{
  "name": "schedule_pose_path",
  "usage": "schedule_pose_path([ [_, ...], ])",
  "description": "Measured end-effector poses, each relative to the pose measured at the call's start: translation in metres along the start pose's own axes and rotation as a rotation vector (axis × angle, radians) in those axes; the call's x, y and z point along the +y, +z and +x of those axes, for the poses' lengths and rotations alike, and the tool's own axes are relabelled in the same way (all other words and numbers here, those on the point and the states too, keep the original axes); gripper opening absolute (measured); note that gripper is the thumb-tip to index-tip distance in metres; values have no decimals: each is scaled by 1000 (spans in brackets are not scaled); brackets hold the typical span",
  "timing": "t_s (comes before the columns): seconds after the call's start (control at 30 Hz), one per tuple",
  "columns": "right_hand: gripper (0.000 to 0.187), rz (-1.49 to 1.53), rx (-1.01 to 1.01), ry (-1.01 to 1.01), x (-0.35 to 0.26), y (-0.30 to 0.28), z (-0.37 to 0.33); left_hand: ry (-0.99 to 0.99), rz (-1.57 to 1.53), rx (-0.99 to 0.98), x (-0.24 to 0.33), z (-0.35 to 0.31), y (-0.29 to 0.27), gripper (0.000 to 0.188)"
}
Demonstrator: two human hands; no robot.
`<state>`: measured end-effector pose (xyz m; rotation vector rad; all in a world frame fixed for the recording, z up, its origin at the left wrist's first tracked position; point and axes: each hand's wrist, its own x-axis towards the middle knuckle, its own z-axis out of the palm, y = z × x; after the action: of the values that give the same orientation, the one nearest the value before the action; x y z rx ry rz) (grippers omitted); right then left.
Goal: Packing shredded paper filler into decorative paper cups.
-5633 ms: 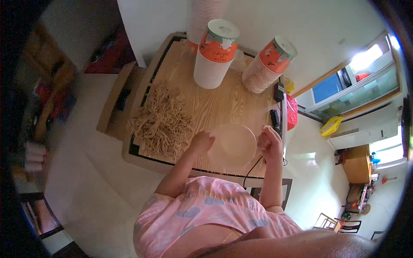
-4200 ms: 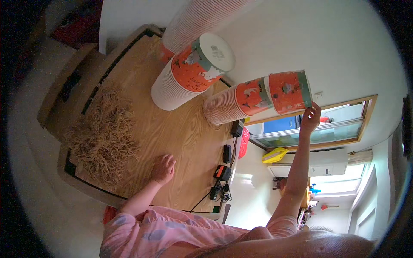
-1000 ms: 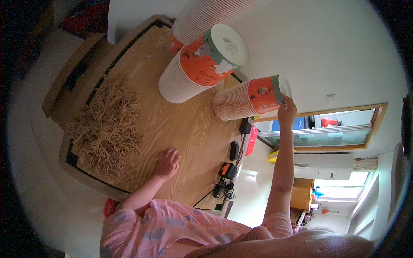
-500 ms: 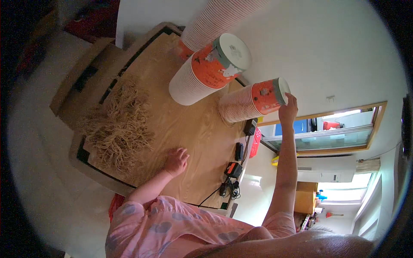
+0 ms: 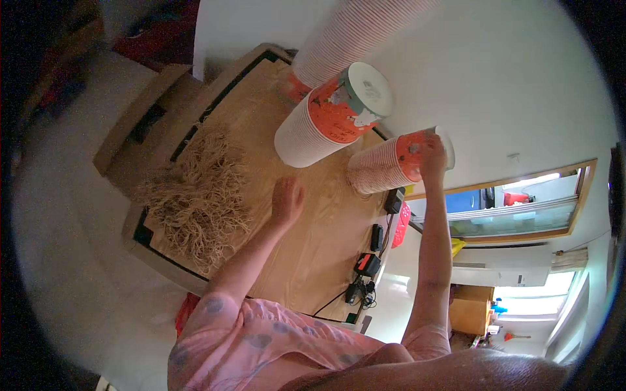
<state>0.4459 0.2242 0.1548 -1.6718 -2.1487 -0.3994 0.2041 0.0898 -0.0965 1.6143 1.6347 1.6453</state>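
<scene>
My right hand [image 5: 433, 156] holds the side of the top paper cup [image 5: 409, 156] of an upside-down stack at the right of the table. This cup is orange-red with a green rim band and a pale base. Below it the stack shows many white cup rims. My left hand [image 5: 287, 201] is raised over the table with loosely bent fingers and nothing visible in it. It is nearest to the larger middle stack of white paper tubs [image 5: 303, 137], whose top tub [image 5: 342, 112] is orange-red and green. The hand and stack are apart.
A tangled heap of tan shredded paper [image 5: 195, 195] lies on the left of the wood-grain table [image 5: 306, 260]. Another tall cup stack [image 5: 358, 45] leans at the back. Along the right edge sit black adapters with cords [image 5: 366, 264]. A cardboard box flap [image 5: 140, 117] stands beyond the left edge.
My left hand has moved forward from the near part of the table toward the middle stack. My right hand has shifted from the top cup's base edge onto its side. The view has shifted slightly.
</scene>
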Motion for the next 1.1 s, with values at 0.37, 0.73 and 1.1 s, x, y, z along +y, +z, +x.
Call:
schedule_pose_path([
  [0.37,14,1379,-267,867,-57,132,-11,-644,-292,-225,30,239,-36,36],
  [0.73,10,1706,-323,959,-48,167,-3,-340,-449,89,-73,227,18,50],
  [1.1,16,1629,-441,801,-52,125,21,-48,-378,2,-15,258,-10,44],
])
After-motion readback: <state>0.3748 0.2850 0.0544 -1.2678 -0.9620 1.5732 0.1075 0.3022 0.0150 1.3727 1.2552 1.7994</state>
